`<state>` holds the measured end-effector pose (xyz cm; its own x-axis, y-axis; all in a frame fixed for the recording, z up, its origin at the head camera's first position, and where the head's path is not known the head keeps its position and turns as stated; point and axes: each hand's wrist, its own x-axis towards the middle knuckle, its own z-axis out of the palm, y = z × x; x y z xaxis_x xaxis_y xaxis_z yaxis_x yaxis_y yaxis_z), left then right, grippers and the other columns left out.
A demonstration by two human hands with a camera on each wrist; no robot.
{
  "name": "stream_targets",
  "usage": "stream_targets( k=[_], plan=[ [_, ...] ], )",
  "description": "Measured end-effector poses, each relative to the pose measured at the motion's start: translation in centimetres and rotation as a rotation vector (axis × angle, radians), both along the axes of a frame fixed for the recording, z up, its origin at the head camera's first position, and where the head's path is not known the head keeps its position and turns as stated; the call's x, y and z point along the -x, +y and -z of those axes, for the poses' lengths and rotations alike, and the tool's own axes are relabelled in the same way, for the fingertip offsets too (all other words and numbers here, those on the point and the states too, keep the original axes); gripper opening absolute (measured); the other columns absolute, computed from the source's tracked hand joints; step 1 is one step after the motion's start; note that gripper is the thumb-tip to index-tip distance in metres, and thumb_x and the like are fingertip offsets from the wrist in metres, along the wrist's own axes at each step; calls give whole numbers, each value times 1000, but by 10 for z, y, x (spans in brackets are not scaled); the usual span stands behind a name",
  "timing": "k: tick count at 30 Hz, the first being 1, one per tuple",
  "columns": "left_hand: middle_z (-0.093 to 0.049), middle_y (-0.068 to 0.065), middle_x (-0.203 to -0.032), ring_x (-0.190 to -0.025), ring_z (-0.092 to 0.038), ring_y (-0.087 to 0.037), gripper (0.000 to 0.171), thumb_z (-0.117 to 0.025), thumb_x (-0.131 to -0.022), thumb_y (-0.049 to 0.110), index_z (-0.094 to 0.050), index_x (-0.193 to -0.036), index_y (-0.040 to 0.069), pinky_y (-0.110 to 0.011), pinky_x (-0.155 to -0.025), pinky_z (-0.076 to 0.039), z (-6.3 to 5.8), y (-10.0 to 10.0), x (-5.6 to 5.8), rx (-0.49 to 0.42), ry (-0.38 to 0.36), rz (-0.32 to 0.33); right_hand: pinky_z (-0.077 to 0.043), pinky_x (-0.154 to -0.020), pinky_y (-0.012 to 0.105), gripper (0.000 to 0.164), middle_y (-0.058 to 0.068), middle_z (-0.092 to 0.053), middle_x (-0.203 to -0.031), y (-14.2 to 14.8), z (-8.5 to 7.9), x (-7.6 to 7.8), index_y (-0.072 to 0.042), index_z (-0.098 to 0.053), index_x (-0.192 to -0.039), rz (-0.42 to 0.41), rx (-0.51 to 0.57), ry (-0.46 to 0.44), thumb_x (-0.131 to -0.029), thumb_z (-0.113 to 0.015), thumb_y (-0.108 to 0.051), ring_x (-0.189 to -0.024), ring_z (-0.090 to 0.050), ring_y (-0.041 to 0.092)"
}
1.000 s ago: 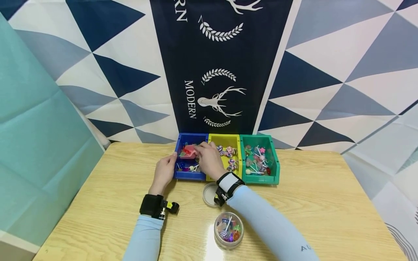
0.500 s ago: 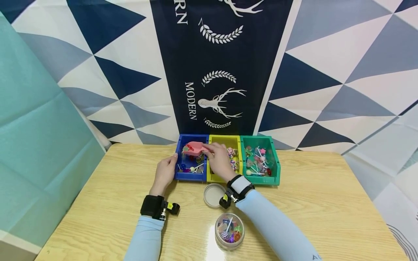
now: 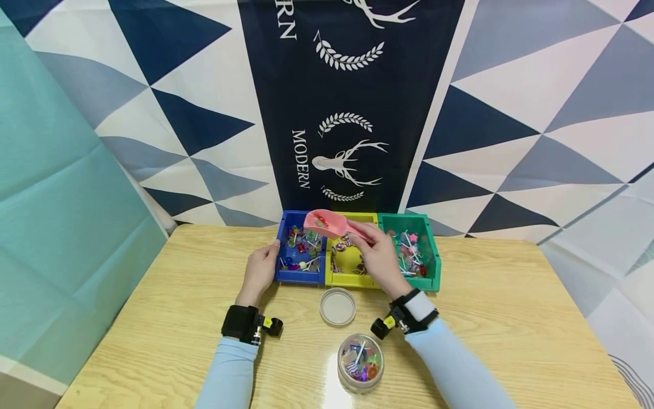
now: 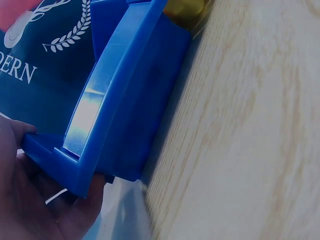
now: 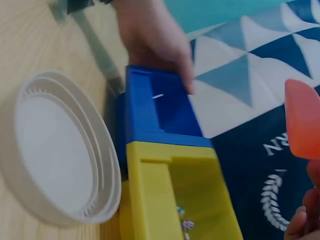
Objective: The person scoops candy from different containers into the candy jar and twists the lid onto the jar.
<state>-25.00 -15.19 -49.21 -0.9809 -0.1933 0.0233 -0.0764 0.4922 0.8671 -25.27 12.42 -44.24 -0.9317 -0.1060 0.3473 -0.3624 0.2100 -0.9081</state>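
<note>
A pink scoop (image 3: 334, 226) with a few red and green pieces in its bowl is held above the bins. My right hand (image 3: 382, 260) pinches its handle, over the yellow bin (image 3: 352, 280). At the far left of the row, my left hand (image 3: 258, 274) grips the side wall of the blue bin (image 3: 301, 276); in the left wrist view, thumb and fingers lie on either side of that wall (image 4: 90, 135). Mixed candies and lollipops lie in the blue bin. Striped wrapped candies are partly hidden in the yellow one.
A green bin (image 3: 436, 272) with lollipops and other candies closes the row on the right. On the wooden table (image 3: 490, 324) nearer me lie a round whitish lid (image 3: 338, 307) and a clear jar (image 3: 359, 385) filled with mixed candies. A patterned cloth wall stands behind the bins.
My right hand has lifted the scoop out of the blue bin and carried it right, over toward the yellow bin. The left hand has kept its grip on the blue bin.
</note>
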Motion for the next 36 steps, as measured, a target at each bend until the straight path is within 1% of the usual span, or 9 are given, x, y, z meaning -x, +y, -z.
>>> stream_targets(
  k=[4, 6, 11, 14, 16, 21, 27, 33, 36],
  plan=[
    [-70, -17, -110, -102, -65, -28, 58, -40, -105, 50, -73, -119, 4, -44, -88, -49, 1, 0, 0, -1, 13, -7, -49, -75, 19, 36, 3, -61, -126, 24, -5, -15, -18, -65, -135, -9, 17, -54, -99, -63, -24, -102, -56, 23],
    [-70, -17, -107, -100, -65, -28, 58, -40, -105, 50, -73, -117, 4, -43, -87, -49, 1, 0, 0, -4, 19, -4, -50, -84, 17, 37, 4, -61, -130, 38, -7, -23, -17, -65, -135, 4, 0, -64, -99, -63, -25, -112, -54, 20],
    [-70, -17, -113, -106, -65, -30, 58, -40, -106, 49, -72, -120, 3, -47, -92, -50, 2, 0, -1, 2, 18, 0, -47, -91, 14, 36, 9, -61, -133, 71, -10, -47, -6, -64, -134, 15, -21, -45, -100, -62, -20, -120, -53, 14],
    [-70, -18, -107, -104, -65, -29, 58, -40, -106, 49, -72, -119, 3, -47, -92, -50, 2, 0, -1, 2, 19, 0, -49, -84, 14, 34, 5, -64, -126, 89, -12, -62, -2, -64, -132, -1, -38, -37, -100, -62, -15, -108, -56, 12],
    [-68, -19, -100, -98, -64, -28, 59, -40, -105, 50, -73, -116, 3, -44, -89, -49, 2, 0, 0, 0, 20, -1, -49, -72, 14, 32, 0, -65, -120, 99, -15, -71, -2, -65, -130, -10, -73, -29, -100, -62, -13, -98, -55, 12],
    [-68, -16, -98, -97, -63, -27, 61, -40, -104, 53, -73, -116, 4, -43, -88, -49, 2, 0, 1, -3, 19, -4, -52, -70, 20, 28, -4, -66, -115, 123, -25, -92, -5, -69, -126, -53, -200, -21, -98, -63, -9, -96, -59, 9],
    [-69, -18, -104, -101, -64, -29, 62, -39, -104, 54, -73, -117, 4, -44, -89, -48, 2, -1, 1, -6, 12, 2, -56, -74, 22, 25, -2, -69, -113, 139, -35, -114, -8, -73, -118, -142, -346, 4, -94, -68, -4, -98, -64, 7],
    [-68, -16, -110, -100, -62, -28, 61, -40, -104, 53, -73, -116, 3, -43, -90, -48, 2, 0, 2, 5, 19, 1, -52, -69, 25, 29, -4, -71, -108, 141, -39, -125, -15, -74, -117, -385, -398, 62, -93, -66, -1, -93, -62, 11],
    [-67, -14, -99, -88, -58, -26, 59, -40, -105, 51, -74, -108, 3, -38, -81, -44, 2, 0, 1, 11, 25, -2, -51, -69, 26, 29, -5, -70, -105, 138, -41, -126, -17, -73, -119, -478, -415, 83, -94, -66, -4, -90, -62, 12]
  ],
)
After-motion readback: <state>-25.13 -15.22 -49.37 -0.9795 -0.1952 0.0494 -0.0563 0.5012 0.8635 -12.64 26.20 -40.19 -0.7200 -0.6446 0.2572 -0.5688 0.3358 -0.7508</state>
